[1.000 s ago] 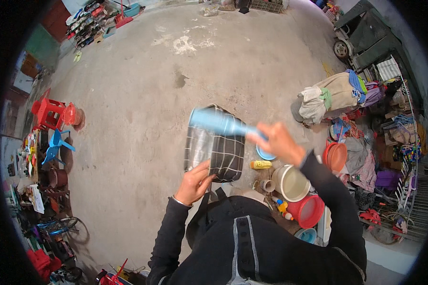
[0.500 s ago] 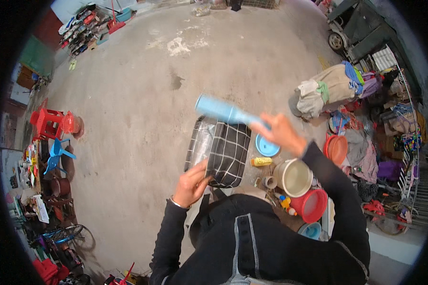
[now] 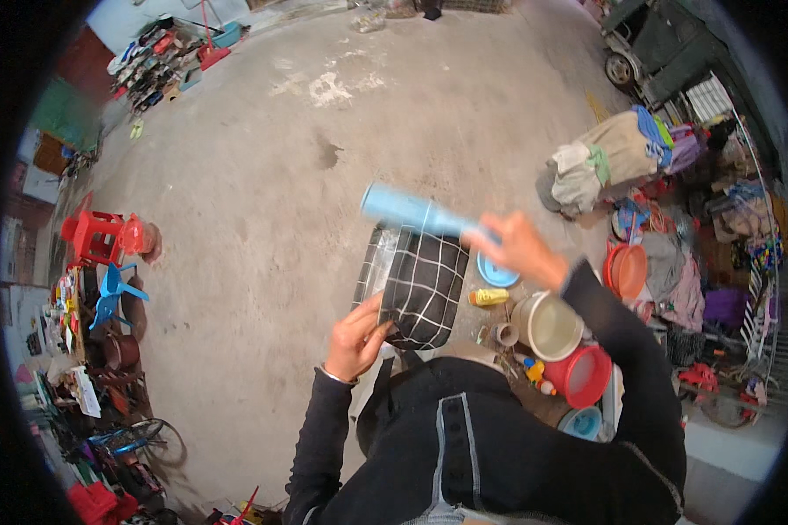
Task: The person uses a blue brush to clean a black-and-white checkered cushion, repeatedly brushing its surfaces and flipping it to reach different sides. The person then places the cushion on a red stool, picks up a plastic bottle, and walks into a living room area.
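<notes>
A black bag with a white grid pattern [image 3: 427, 284] lies in front of my body, a pale, shiny strip showing on its left part. My left hand [image 3: 355, 337] pinches the bag's near left edge, fingers on top. Across the bag's far end stretches a light-blue lint brush [image 3: 401, 206], slightly blurred, its wide head pointing left. Closed around the brush's handle is my right hand [image 3: 525, 248], to the right of the bag. Whether the brush head touches the bag cannot be told.
To the right stand a cream bucket [image 3: 548, 325], a red basin [image 3: 581, 374], a blue round lid [image 3: 497, 269] and a yellow packet [image 3: 488, 297]. Farther right are an orange basin [image 3: 626, 270] and a cloth-covered heap [image 3: 608, 166]. Red stools [image 3: 101, 236] and a blue stool [image 3: 114, 296] sit left.
The whole view has shifted slightly. The brush and my right hand sit a little nearer, and the bag slightly right. Both hands keep their holds.
</notes>
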Action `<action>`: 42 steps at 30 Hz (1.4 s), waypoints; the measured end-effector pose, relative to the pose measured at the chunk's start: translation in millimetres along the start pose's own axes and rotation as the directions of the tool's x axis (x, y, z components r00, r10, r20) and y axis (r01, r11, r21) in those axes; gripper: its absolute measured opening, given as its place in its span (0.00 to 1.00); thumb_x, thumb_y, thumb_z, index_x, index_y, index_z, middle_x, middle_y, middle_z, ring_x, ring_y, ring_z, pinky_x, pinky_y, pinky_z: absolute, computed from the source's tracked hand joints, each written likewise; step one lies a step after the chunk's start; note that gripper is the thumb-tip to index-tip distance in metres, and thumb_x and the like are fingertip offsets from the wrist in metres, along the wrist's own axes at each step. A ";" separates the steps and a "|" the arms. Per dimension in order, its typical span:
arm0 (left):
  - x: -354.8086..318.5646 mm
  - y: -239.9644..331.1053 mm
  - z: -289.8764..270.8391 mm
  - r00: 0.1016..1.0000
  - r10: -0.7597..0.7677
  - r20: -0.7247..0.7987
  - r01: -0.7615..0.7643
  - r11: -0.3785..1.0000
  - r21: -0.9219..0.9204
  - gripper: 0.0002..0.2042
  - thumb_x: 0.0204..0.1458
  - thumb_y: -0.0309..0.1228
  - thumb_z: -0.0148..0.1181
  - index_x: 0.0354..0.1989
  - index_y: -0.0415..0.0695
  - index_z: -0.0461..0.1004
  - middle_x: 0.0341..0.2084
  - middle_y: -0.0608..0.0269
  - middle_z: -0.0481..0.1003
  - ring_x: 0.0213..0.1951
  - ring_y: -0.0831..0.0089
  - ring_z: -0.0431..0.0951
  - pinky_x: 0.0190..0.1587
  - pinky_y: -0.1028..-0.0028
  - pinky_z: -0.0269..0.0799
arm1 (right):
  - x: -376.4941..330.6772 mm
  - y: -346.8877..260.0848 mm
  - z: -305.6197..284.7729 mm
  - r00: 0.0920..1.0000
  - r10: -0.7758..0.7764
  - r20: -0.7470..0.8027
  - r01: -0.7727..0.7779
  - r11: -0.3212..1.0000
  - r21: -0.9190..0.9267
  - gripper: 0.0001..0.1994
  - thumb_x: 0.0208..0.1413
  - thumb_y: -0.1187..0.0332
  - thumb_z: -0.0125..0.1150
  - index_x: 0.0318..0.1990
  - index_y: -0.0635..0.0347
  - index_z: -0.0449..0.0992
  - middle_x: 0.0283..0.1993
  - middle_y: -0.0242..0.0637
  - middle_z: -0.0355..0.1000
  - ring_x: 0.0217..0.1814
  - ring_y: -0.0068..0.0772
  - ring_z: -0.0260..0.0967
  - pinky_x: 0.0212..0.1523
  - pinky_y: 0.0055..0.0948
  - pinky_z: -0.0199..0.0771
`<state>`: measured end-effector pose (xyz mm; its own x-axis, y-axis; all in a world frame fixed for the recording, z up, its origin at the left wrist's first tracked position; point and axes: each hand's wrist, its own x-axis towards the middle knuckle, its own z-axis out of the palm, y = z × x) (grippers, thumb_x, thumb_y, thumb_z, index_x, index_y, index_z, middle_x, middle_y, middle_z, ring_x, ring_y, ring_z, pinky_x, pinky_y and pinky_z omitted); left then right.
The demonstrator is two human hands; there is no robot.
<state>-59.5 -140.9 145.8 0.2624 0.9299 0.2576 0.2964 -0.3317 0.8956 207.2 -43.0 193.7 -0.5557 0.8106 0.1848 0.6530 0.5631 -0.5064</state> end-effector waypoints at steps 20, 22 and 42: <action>-7.4 -9.6 1.7 0.944 -0.261 -0.204 0.226 0.958 -0.178 0.07 0.50 0.23 0.52 0.34 0.31 0.73 0.36 0.54 0.74 0.38 0.69 0.73 0.37 0.74 0.67 | -29.4 -21.6 14.0 0.999 -0.015 0.048 0.011 0.995 0.095 0.16 0.48 0.58 0.61 0.20 0.60 0.69 0.11 0.47 0.62 0.12 0.47 0.64 0.14 0.38 0.62; -0.8 -9.5 7.0 0.939 -0.185 -0.289 0.092 0.947 -0.308 0.08 0.51 0.24 0.52 0.34 0.31 0.73 0.38 0.55 0.73 0.39 0.69 0.71 0.40 0.74 0.65 | -15.7 12.3 10.8 0.994 0.104 -0.018 -0.104 0.995 0.010 0.16 0.48 0.58 0.61 0.20 0.60 0.68 0.11 0.46 0.62 0.12 0.47 0.64 0.14 0.38 0.62; -10.2 -9.8 25.7 0.987 -0.094 -0.129 0.059 0.966 -0.250 0.09 0.47 0.21 0.55 0.37 0.33 0.74 0.43 0.49 0.72 0.48 0.59 0.71 0.49 0.71 0.63 | 13.7 1.3 44.3 0.757 0.568 0.324 -0.442 0.080 0.893 0.13 0.54 0.58 0.59 0.34 0.57 0.68 0.16 0.18 0.56 0.09 0.07 0.43 0.07 0.13 0.39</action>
<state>-41.5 -151.1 125.0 0.1126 0.9697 0.2169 0.0723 -0.2257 0.9715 177.7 -38.3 158.2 -0.2165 0.8812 -0.4203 -0.1614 -0.4569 -0.8748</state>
